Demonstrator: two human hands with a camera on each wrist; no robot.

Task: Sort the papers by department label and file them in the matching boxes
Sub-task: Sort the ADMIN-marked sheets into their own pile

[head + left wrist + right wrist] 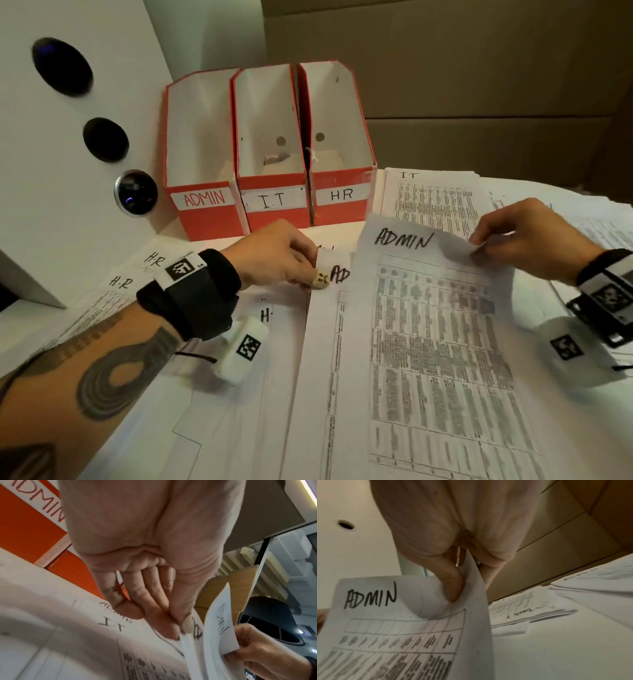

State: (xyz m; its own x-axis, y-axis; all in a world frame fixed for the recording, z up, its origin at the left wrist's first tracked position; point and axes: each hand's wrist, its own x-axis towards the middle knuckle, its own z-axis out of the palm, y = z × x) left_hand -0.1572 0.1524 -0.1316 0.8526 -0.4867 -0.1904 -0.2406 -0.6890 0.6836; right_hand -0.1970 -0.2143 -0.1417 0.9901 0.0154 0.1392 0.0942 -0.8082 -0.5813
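Three red file boxes stand at the back, labelled ADMIN [202, 198], I.T [274, 200] and HR [342, 194]. My right hand [479, 245] pinches the top right corner of a printed sheet marked ADMIN [428, 325] [399, 628], lifted above the desk. My left hand [315, 274] [181, 630] pinches the top edge of a thin stack of sheets [322, 342] [190, 653] whose top one also reads ADMIN. Under it lie sheets marked I.T and ADMIN [111, 620].
Sheets marked H.R [120, 284] lie at the left. A stack headed I.T [431, 198] sits right of the HR box, with more papers [589, 233] at far right. A white panel with dark round holes [68, 102] stands at left; cardboard boxes [479, 85] form the back wall.
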